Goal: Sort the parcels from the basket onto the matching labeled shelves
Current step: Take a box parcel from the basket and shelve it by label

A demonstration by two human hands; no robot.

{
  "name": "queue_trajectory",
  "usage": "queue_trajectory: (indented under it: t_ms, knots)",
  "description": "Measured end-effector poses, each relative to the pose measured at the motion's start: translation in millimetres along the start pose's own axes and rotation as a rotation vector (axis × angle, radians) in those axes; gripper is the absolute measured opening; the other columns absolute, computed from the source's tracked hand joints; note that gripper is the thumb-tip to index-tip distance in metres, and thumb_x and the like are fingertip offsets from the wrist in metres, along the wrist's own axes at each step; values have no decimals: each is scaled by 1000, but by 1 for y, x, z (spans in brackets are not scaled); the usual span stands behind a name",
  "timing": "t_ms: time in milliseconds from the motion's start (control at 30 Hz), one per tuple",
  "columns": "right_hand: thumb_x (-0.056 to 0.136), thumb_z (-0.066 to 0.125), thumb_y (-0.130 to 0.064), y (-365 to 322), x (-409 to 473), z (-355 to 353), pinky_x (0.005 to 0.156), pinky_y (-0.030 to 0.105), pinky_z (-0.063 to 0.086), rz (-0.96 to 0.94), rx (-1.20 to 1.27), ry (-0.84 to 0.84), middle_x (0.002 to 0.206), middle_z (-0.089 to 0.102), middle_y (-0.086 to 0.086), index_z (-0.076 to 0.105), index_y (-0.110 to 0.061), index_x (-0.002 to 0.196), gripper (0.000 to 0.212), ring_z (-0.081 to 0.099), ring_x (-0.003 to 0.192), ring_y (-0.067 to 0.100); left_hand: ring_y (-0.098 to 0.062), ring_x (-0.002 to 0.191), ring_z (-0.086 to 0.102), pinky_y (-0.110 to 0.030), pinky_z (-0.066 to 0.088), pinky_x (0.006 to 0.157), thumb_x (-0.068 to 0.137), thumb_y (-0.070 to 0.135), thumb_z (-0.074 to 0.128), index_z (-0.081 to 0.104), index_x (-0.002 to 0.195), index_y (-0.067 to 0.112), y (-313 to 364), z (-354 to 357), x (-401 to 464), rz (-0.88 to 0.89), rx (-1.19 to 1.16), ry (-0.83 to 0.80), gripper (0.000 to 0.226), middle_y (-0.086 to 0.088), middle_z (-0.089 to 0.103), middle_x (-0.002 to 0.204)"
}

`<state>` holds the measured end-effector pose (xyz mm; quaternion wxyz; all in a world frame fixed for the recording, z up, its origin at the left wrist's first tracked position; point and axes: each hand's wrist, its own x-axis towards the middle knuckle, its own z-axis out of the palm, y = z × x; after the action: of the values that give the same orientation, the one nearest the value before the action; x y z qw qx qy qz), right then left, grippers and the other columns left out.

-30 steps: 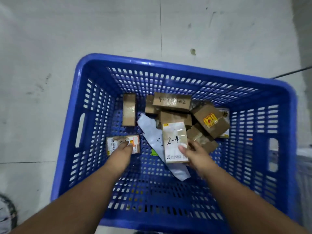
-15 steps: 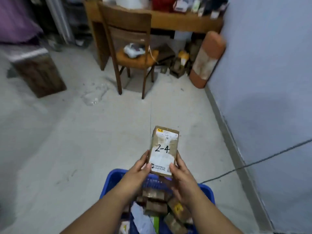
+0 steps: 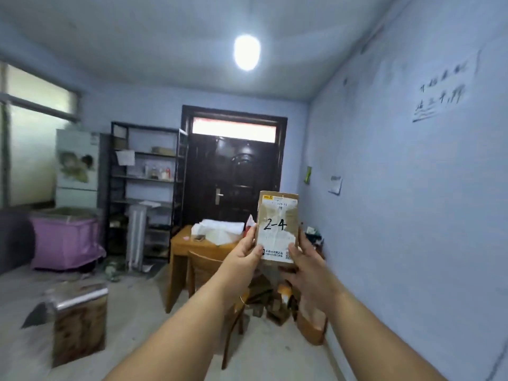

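Head view: flat brown cardboard parcel [image 3: 277,226] with a white label marked "2-4" is held upright at centre, label facing the camera. Left hand [image 3: 242,255] grips its lower left edge; right hand [image 3: 303,259] grips its lower right edge. Black metal shelving unit [image 3: 145,193] stands far left, beside a dark door [image 3: 233,182].
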<state>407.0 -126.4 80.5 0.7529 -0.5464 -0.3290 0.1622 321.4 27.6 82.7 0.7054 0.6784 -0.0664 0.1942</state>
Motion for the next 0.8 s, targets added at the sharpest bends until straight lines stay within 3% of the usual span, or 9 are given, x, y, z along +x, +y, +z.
queue_trajectory:
  t_ms: [167,267,367,667,800]
  knots:
    - [101,45,-33,-82,22,39,108,53,41,-138,-203,-28,136,57,-4,28,-52,144,50,57,122,23,-7,113,60,-21,53,83,103,24,41,23,150,37,84,-4,9,126,81,18,52,10,57,132]
    - [102,43,-33,-98,25,56,109,47,40,-159,-249,-47,135,56,-3,22,-52,147,53,53,124,23,-2,112,55,-15,50,76,103,27,40,20,150,39,107,-9,0,157,138,30,52,14,52,133]
    - [100,45,-35,-98,23,68,112,50,36,-171,-264,-55,137,52,-5,21,-51,147,56,48,129,25,-3,112,55,-9,51,69,104,27,39,21,149,40,118,-17,-12,165,195,39,51,11,51,135]
    - [96,49,-32,-101,7,68,109,48,42,-195,-287,-63,140,50,-4,22,-48,148,61,48,130,26,-3,109,57,-6,51,69,103,26,42,23,147,42,116,-9,-26,192,212,46,51,12,57,128]
    - [102,43,-25,-117,-10,52,97,36,52,-185,-387,65,136,54,-4,18,-52,147,57,55,122,20,-1,108,61,-14,53,76,102,26,43,27,145,42,108,12,-16,212,141,0,49,12,60,126]
